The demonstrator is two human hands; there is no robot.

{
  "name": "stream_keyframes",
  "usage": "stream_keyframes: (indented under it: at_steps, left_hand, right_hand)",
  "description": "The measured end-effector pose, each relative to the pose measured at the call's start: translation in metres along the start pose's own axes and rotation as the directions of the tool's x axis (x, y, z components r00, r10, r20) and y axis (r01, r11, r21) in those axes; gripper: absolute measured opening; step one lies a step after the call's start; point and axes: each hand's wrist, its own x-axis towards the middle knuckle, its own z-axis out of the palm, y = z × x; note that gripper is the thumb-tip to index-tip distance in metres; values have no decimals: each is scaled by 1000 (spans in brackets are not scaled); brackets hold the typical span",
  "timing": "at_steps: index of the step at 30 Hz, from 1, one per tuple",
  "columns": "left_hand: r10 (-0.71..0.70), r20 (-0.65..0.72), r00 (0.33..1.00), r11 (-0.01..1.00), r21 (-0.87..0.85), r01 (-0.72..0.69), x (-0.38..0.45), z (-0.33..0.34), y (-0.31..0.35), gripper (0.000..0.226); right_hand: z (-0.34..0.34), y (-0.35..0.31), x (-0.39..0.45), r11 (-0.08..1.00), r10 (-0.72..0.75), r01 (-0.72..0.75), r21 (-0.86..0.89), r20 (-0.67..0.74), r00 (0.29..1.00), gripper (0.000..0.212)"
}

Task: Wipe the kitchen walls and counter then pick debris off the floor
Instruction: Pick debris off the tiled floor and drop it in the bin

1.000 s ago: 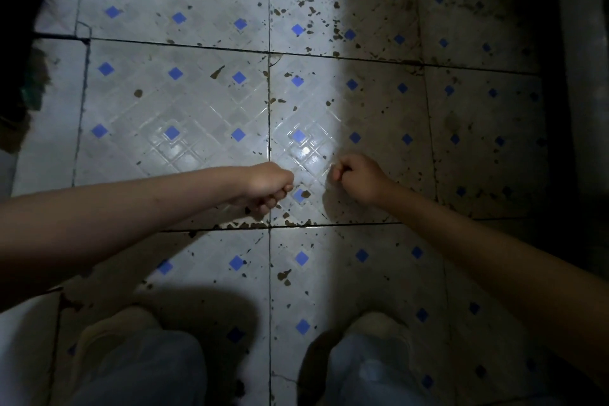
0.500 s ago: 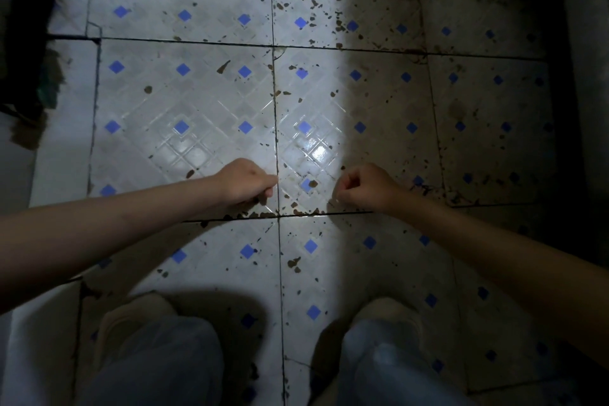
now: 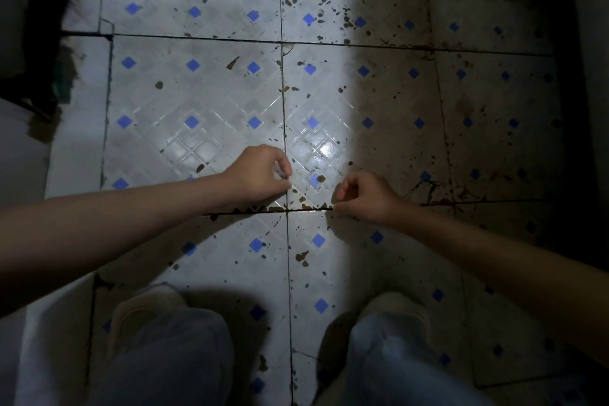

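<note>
Mid-frame, over glossy diamond-embossed tile floor (image 3: 204, 102): left hand (image 3: 257, 175) and right hand (image 3: 369, 198) curled, fingertips pinched at brown flaky debris (image 3: 309, 207) along grout; contents indiscernible.

Floor: your white glazed floor tiles (image 3: 204, 95) carry a raised diamond lattice, dotted with small blue diamond insets (image 3: 192, 65).
Grout: dark, near-black grout lines (image 3: 283, 109) cross between your tiles.
Debris: brown flecks of debris (image 3: 232, 63) speckle the white, thickest toward your right.
Legs: your pale blue-grey trousers (image 3: 171, 356) sit over off-white shoes (image 3: 145, 310).
</note>
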Motion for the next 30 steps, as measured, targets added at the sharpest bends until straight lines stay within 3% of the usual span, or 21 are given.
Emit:
stream_keyframes:
  at_steps: [8, 15, 20, 26, 30]
  left_hand:
    - [96, -34, 995, 990, 105, -92, 22, 9, 4, 22]
    - [102, -31, 994, 979, 182, -95, 28, 17, -1, 6]
    - [77, 35, 996, 964, 251, -84, 31, 16, 3, 6]
    - [84, 133, 988, 849, 509, -141, 30, 23, 4, 5]
    - [61, 118, 991, 831, 544, -115, 26, 24, 1, 8]
  right_hand:
    - [-2, 9, 8, 1000, 23, -23, 2, -29, 999, 17]
    - [1, 10, 17, 999, 19, -20, -31, -29, 999, 25]
    - [0, 7, 19, 999, -1, 0, -45, -25, 1000, 28]
    - [-1, 8, 18, 1000, 14, -14, -18, -19, 1000, 28]
    - [-2, 11, 16, 1000, 24, -24, -12, -24, 999, 28]
